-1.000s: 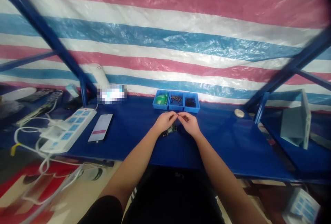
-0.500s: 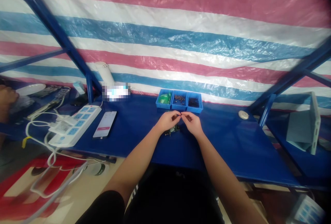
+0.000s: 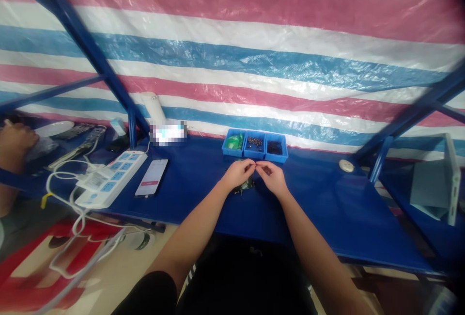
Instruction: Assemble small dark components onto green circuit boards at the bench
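Note:
My left hand [image 3: 238,173] and my right hand [image 3: 271,178] sit close together on the blue bench [image 3: 319,198], their fingertips pinched and almost meeting. Anything between them is too small to make out. Just below the left hand lies a small green circuit board [image 3: 244,186], partly hidden by my hands. Behind my fingers stand three joined blue bins: one with green bagged items [image 3: 233,142], one with small brown parts [image 3: 255,146], and one with dark parts [image 3: 275,148].
Left along the bench lie a white power strip [image 3: 111,179] with cables and a phone [image 3: 150,178]. Another person's hand [image 3: 18,138] shows at the far left. A grey-blue folded case [image 3: 432,181] stands on a lower shelf at right. A striped tarp hangs behind.
The whole scene has drifted right in view as my head turned. Another person's hand has come in at the left edge. My hands stay pinched together.

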### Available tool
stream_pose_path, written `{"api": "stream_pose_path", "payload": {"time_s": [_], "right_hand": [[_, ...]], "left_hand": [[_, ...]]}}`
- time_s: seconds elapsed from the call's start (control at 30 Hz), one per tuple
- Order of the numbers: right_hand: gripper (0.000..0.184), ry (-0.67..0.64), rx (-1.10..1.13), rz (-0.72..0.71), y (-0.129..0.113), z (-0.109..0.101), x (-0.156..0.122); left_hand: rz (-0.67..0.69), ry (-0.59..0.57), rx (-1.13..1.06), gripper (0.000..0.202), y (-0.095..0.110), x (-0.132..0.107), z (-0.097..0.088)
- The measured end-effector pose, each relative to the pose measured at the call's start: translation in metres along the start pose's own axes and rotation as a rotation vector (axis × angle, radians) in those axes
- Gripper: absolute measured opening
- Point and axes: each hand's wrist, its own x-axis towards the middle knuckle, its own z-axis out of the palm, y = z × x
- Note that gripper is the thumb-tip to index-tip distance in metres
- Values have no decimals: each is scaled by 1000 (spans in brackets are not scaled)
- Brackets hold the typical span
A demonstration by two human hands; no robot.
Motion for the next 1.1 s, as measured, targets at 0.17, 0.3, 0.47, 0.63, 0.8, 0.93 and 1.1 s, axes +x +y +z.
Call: {"api": "stream_pose_path", "payload": {"time_s": [0.17, 0.3, 0.47, 0.63, 0.8, 0.93, 1.1], "right_hand": [[31, 18, 20, 24, 2, 0, 2], [33, 7, 43, 61, 1, -1, 3], [33, 7, 74, 69, 1, 1, 2], [31, 9, 64, 58, 1, 1, 2], [32, -3, 56, 66, -1, 0, 2], [32, -4, 68, 85, -2, 1, 2], [32, 4, 82, 65, -1, 2, 2]], "left_hand": [[5, 32, -5, 25, -2, 0, 0], [9, 33, -8, 24, -2, 0, 0], [-11, 32, 30, 25, -1, 1, -2], [-26, 19, 12, 27, -1, 1, -1], [1, 50, -4, 27, -5, 0, 1], [9, 43, -3, 25, -7, 1, 1], [12, 33, -16, 25, -3, 3, -1]]}}
